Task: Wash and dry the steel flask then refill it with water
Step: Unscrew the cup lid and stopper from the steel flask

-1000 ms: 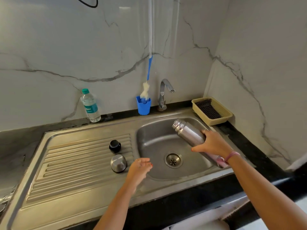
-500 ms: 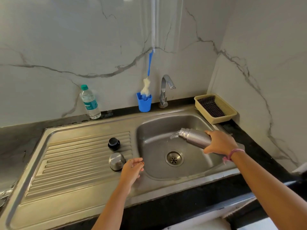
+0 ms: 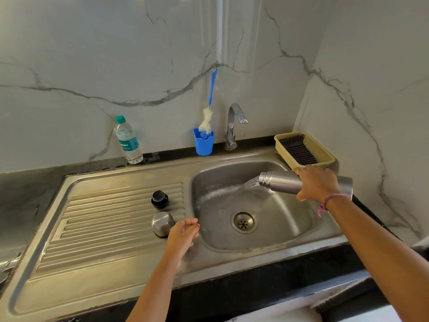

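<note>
Right hand (image 3: 318, 183) grips the flask (image 3: 282, 184), held sideways over the sink (image 3: 299, 235), water pouring from its mouth. Left hand (image 3: 183, 231) loosely curled, holding nothing, at sink's left rim beside the steel cap (image 3: 162, 223).

A home kitchen is showing here: a stainless steel sink with ribbed draining board (image 3: 111, 212) is sitting in a black stone counter (image 3: 30, 189), backed by white grey-veined marble walls (image 3: 116, 54). A curved chrome tap (image 3: 233, 126), a blue plastic cup holding a bottle brush (image 3: 203, 141) and a beige plastic mesh basket (image 3: 320, 147) are standing behind it.
</note>
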The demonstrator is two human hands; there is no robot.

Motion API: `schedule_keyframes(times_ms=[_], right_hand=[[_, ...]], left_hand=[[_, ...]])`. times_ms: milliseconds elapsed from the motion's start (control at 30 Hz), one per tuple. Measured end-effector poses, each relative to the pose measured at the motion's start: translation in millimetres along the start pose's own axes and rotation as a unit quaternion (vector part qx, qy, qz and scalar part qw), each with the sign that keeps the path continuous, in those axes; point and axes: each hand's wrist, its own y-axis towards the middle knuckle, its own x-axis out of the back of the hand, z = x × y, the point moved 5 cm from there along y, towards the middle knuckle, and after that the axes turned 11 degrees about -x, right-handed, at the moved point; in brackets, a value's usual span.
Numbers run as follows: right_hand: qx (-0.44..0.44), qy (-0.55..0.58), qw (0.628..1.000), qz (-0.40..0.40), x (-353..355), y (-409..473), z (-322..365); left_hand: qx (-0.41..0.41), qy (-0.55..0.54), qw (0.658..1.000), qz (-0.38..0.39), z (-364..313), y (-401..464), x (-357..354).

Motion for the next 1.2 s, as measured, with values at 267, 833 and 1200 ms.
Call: schedule_keyframes(times_ms=[267, 833, 1200], right_hand=[[-0.01, -0.016, 0.998, -0.062, 15.7, 13.7, -9.5], [0.069, -0.177, 0.962, -0.194, 51.4, 19.1, 5.6], [0.142, -0.243, 0.934, -0.219, 51.8, 16.2, 24.4]], left_hand=[[-0.001, -0.007, 1.0, 0.0, -0.5, -5.1, -6.3], [0.005, -0.012, 1.0, -0.014, 1.0, -10.0, -11.1], [0.01, -0.02, 0.999, -0.024, -0.8, -9.3, -9.9]])
